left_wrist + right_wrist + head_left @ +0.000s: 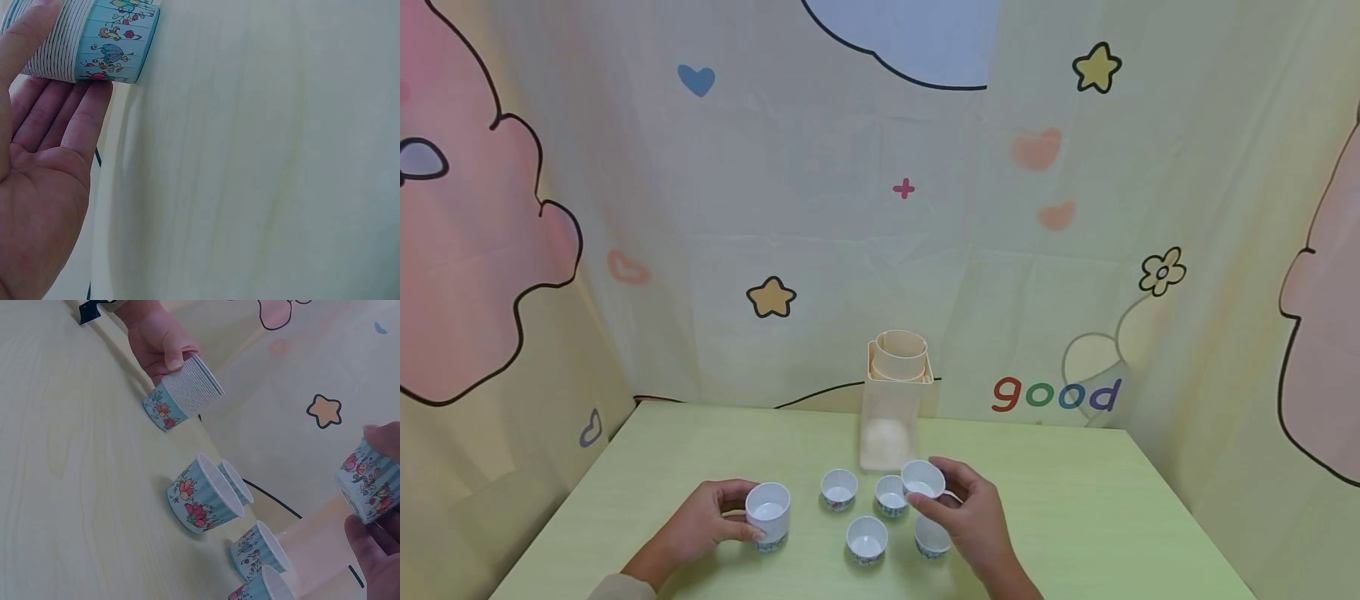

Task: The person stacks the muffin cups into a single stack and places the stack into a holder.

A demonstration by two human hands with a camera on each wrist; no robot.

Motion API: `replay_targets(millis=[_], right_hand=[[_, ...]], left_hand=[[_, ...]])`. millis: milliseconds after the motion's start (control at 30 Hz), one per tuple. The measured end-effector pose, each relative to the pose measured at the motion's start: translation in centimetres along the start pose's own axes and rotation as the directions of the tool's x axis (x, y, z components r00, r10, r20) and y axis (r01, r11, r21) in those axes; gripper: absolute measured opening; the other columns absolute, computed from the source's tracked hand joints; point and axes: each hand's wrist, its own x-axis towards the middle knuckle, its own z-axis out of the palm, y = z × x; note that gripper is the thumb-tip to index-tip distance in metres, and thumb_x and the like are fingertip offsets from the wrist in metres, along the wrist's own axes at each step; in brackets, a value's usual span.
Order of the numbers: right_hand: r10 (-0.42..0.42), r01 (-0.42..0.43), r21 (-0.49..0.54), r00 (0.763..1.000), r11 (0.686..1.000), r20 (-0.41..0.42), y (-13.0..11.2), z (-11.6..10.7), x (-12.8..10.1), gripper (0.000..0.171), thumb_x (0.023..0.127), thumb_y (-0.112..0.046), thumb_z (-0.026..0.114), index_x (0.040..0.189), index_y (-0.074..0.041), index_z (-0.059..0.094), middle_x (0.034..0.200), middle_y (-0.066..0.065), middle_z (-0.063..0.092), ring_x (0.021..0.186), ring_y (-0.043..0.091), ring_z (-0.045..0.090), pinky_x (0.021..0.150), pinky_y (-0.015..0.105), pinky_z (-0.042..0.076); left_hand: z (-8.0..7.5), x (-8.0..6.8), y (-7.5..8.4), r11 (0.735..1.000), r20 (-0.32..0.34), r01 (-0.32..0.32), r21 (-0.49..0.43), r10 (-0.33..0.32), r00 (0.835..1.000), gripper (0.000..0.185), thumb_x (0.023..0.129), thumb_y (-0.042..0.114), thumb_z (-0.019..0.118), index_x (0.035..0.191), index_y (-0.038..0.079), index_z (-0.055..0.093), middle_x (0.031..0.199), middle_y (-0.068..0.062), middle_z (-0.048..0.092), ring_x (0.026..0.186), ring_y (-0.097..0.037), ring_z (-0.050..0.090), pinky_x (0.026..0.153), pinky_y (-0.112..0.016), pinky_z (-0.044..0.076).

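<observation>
My left hand [703, 525] grips a nested stack of paper cups [768, 515] at the left of the table. In the left wrist view the stack [106, 44] has many white rims and a blue flowered lowest cup, with the thumb on one side and fingers on the other. My right hand [976, 510] pinches a single paper cup [922, 478], held raised over the others. The right wrist view shows this cup [370, 481] tilted, with pink flowers. Several more cups stand upright on the table between the hands, among them a front cup [867, 542] and a back-left cup [838, 490].
A cream-coloured box-like holder [889, 417] with a round tube on top stands behind the cups, near the back edge. One cup [932, 540] sits partly hidden below my right hand. A printed curtain [820, 208] surrounds the pale green table [1075, 517].
</observation>
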Motion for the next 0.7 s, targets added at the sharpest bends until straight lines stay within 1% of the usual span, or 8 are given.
replay_targets(millis=[100,300,467,700], right_hand=[[0.001,-0.001,0.012,1.0,1.0,0.014,0.1,0.4,0.0,0.055,0.073,-0.009,0.092,0.123,-0.003,0.069,0.117,0.014,0.073,0.101,0.017,0.068,0.081,0.017,0.058],[-0.024,0.023,0.035,0.999,0.999,0.039,0.1,1.4,-0.1,0.053,0.075,-0.006,0.091,0.123,-0.001,0.069,0.117,0.015,0.073,0.101,0.018,0.068,0.08,0.017,0.059],[-0.017,0.014,0.055,0.998,0.998,0.058,0.1,2.2,-0.2,0.055,0.075,-0.006,0.09,0.125,0.0,0.068,0.118,0.016,0.073,0.103,0.02,0.069,0.08,0.017,0.059],[-0.023,0.011,0.112,0.994,0.994,0.103,0.5,3.0,-0.2,0.057,0.075,-0.004,0.09,0.126,0.003,0.066,0.119,0.021,0.072,0.097,0.017,0.07,0.08,0.019,0.06]], left_hand=[[0.0,0.0,0.0,1.0,0.001,-0.001,-0.001,0.001,1.0,0.068,0.076,0.019,0.092,0.129,-0.01,0.062,0.126,-0.025,0.069,0.107,-0.012,0.07,0.093,-0.023,0.059],[0.0,0.0,-0.1,1.0,0.001,-0.008,0.001,0.008,1.0,0.068,0.076,0.019,0.092,0.129,-0.01,0.062,0.126,-0.026,0.069,0.106,-0.01,0.07,0.093,-0.023,0.059],[0.0,0.1,-0.1,1.0,-0.002,0.0,0.002,0.0,1.0,0.068,0.075,0.019,0.092,0.129,-0.01,0.062,0.126,-0.025,0.069,0.108,-0.013,0.07,0.094,-0.024,0.059],[0.0,0.0,0.1,1.0,-0.005,0.007,0.005,-0.007,1.0,0.068,0.075,0.019,0.092,0.129,-0.009,0.063,0.126,-0.024,0.069,0.108,-0.014,0.07,0.094,-0.024,0.059]])
